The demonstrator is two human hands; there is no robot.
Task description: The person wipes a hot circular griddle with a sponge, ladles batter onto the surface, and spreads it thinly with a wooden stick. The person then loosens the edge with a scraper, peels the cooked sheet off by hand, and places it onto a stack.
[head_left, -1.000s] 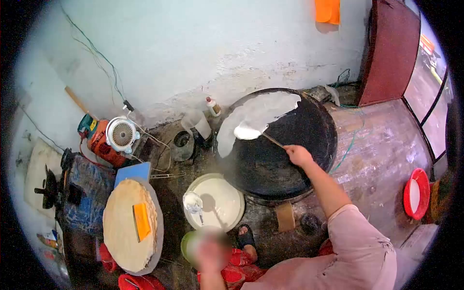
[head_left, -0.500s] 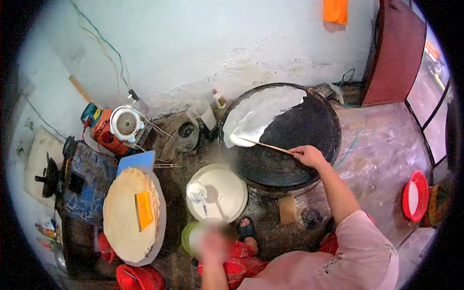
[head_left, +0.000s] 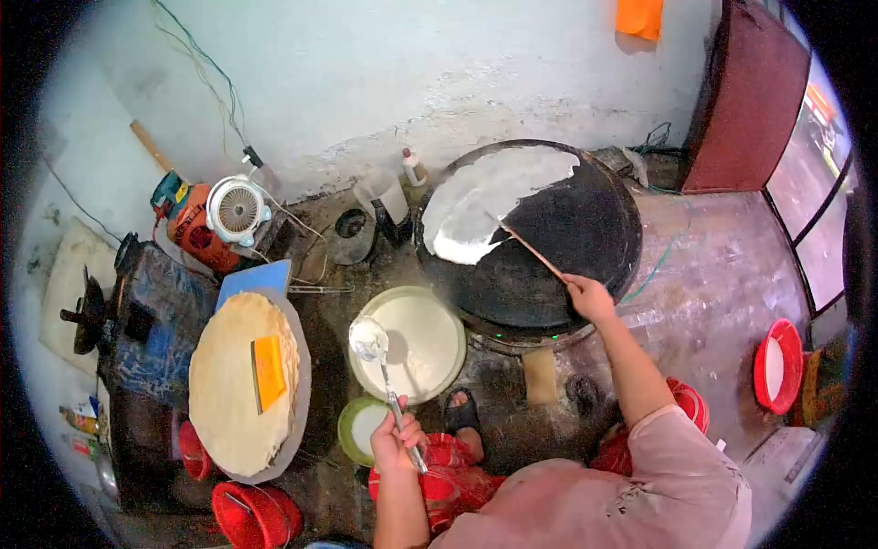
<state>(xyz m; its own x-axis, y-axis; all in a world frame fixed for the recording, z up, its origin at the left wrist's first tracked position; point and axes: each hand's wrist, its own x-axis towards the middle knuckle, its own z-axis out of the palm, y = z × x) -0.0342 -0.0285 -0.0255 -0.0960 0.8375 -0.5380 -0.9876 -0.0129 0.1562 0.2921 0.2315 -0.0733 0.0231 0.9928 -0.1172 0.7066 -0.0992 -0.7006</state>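
My left hand [head_left: 395, 443] is wrapped round the handle of a metal ladle [head_left: 369, 339], whose batter-coated bowl hangs over a wide tub of white batter [head_left: 422, 340]. My right hand [head_left: 590, 298] grips the near end of a thin wooden spreader [head_left: 535, 252]. Its far end touches the white batter layer [head_left: 476, 215] on a big round black griddle [head_left: 558, 279]. Batter covers the upper left part of the griddle, while the lower right stays bare black. Beside my left hand stands a green bowl [head_left: 346, 437] with white liquid in it.
To the left lies a tall stack of round flatbreads [head_left: 229, 384] with a yellow scraper [head_left: 269, 373] on top. Behind it are a blower [head_left: 236, 221] and cables. Red buckets [head_left: 256, 514] stand lower left, a red basin [head_left: 777, 366] at right. A bottle [head_left: 413, 168] stands by the wall.
The spreader's tip has moved up and right across the batter, widening the layer's lower edge. My left hand, blurred before, now shows clearly round the ladle handle. The whole view has shifted slightly.
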